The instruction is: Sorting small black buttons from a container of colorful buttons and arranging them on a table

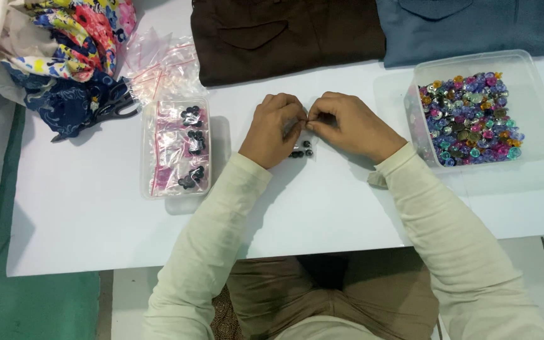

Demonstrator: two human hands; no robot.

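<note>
The left hand [274, 128] and the right hand [347, 124] are meeting at the middle of the white table [83, 208], fingertips pressed together and pinching the top edge of a small clear bag [301, 146] that is holding a few black buttons and lying flat just below the knuckles. To the left, a clear tray [175, 146] is sitting with more filled bags of black buttons, and loose empty zip bags [162, 63] are lying behind it beside black scissors [116, 104] and a floral cloth [58, 44]. To the right, a clear tub [539, 101] of coloured buttons is standing near the right wrist. Folded brown [284, 34] and blue garments [473, 25] are lying along the far edge, well clear of the hands
</note>
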